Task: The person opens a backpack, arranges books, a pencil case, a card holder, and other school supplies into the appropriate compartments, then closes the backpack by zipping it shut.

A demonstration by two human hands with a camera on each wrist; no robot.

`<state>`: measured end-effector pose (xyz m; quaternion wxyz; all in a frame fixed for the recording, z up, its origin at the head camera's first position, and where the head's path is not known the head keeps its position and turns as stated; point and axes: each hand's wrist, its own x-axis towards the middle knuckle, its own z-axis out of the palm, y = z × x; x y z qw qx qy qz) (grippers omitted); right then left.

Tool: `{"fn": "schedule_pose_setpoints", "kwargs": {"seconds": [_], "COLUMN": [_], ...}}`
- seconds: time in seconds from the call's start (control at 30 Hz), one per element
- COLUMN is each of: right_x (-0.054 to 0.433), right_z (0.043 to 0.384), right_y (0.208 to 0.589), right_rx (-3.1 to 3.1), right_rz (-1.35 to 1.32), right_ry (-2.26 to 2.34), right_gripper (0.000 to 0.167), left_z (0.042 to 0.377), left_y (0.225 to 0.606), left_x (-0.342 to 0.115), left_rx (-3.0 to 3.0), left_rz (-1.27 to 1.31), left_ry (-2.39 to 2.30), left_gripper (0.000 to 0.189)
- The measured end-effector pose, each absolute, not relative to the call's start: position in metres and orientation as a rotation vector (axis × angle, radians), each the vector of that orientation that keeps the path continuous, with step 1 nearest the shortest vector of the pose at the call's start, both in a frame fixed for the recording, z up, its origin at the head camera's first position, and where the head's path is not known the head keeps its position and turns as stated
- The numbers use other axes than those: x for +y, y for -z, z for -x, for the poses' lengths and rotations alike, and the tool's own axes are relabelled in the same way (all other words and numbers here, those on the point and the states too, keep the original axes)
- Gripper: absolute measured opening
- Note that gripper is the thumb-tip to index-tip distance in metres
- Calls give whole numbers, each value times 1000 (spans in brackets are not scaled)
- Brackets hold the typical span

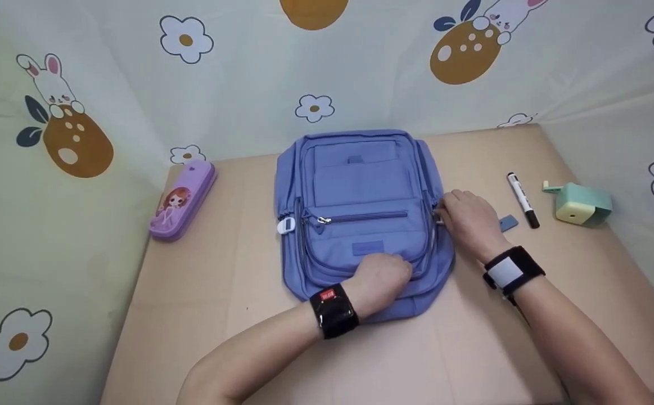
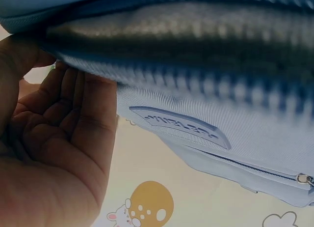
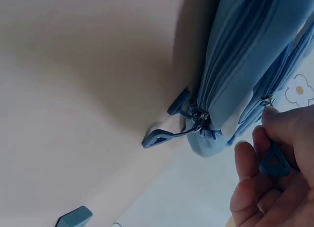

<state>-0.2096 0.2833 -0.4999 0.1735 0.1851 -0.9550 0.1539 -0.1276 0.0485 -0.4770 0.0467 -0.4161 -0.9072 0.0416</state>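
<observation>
A blue backpack (image 1: 369,185) lies front up on the table. My left hand (image 1: 380,281) is at its lower front; in the left wrist view its thumb and curled fingers pinch the edge of a pocket whose zipper teeth (image 2: 196,84) are parted. At the bag's right side is my right hand (image 1: 470,222). The right wrist view shows thumb and finger pinching a zipper slider, its blue zipper pull (image 3: 274,160) hanging over the fingers. Two more pulls (image 3: 159,137) hang from another zipper beside it. The pocket's inside is dark and blurred.
A purple pencil case (image 1: 183,199) lies at the left. To the right are a blue-grey flat piece (image 1: 508,223), a black-and-white marker (image 1: 522,199) and a green-and-yellow pencil sharpener (image 1: 580,203) with a crank. A patterned curtain (image 1: 248,84) hangs behind the table (image 1: 203,315).
</observation>
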Motion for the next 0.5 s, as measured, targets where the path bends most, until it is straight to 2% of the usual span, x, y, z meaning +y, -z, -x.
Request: {"fn": "schedule_pose_setpoints", "kwargs": {"seconds": [0.5], "right_x": [275], "right_z": [260], "right_y": [499], "right_rx": [-2741], "right_rz": [-366], "right_ry": [-476], "right_gripper": [13], "left_z": [128], "left_y": [475], "left_x": [46], "left_rx": [-2783], "left_rz": [1306], "left_ry": [-134], "left_gripper": [8]}}
